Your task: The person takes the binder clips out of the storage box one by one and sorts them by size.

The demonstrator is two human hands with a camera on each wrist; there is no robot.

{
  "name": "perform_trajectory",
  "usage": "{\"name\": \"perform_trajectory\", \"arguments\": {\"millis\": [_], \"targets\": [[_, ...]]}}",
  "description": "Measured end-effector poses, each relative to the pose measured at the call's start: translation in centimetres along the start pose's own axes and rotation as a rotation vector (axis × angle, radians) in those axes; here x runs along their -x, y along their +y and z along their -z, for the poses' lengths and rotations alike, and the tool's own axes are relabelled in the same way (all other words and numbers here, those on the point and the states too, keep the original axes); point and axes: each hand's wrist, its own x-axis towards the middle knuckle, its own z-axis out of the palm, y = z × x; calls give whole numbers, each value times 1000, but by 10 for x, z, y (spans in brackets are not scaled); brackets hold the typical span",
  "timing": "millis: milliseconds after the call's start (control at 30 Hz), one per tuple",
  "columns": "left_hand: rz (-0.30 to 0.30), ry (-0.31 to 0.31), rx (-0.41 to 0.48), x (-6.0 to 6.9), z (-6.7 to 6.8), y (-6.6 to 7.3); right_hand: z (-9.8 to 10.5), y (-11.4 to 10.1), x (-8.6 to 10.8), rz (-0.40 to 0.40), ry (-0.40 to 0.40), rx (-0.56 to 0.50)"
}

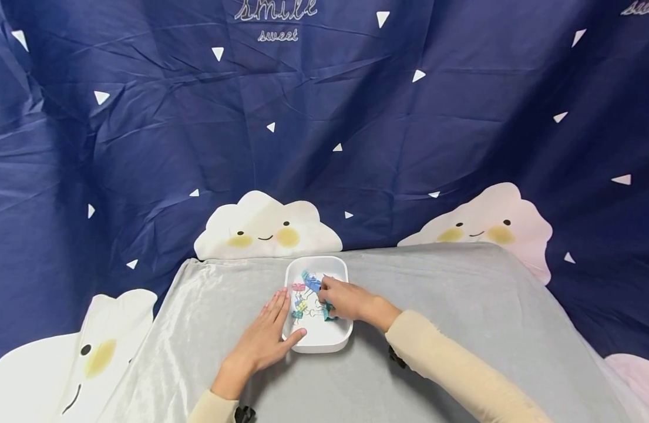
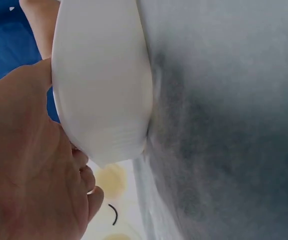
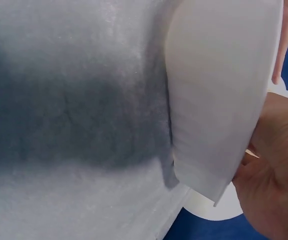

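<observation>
A white, rounded-rectangular plastic box (image 1: 322,348) is set on a grey plush cloth (image 1: 197,329), its long axis pointed away from the person; small coloured binder clips with looped wire handles are strewn inside, mostly toward the left wall and the far half, while the near end of the floor is left bare.

The relation that matters most is between the right hand (image 1: 347,301) and a blue, long-bodied binder clip (image 1: 313,285); this clip is placed just to the left of the curled right fingertips, its long axis slanted from far left toward them; whether it is pinched, merely touched or left just apart cannot be told, since the fingertips are partly hidden. The right hand is reached across the right rim and is the nearer of the 2 to that clip; a dark green binder clip (image 1: 328,313) is partly covered beneath it.

The left hand (image 1: 268,335) is laid along the left rim, fingers straight and thumb spread over the near left corner; no clip is seen held by it; a pink binder clip (image 1: 298,287) is found near its fingertips, though divided from the hand by the box's wall. The 2 hands are kept apart, on opposite sides; in both wrist views only the box's outer wall is shown, the clips being hidden.
</observation>
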Motion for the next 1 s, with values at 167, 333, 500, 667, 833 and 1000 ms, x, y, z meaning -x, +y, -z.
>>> {"name": "perform_trajectory", "arguments": {"millis": [167,333,500,667,833,1000], "targets": [[-1,10,3,-1,0,-2,-3,0,1,45,58,46],[-9,17,7,-3,1,-3,-3,3,1,93,109,-1],[-12,22,15,-2,2,-1,-4,7,3,122,102,-43],[0,-1,6,0,2,0,-4,10,5,104,88,-98],[2,7,15,1,3,0,2,11,5,108,141,-80],[10,2,18,1,5,0,8,12,6,102,174,-84]]}}
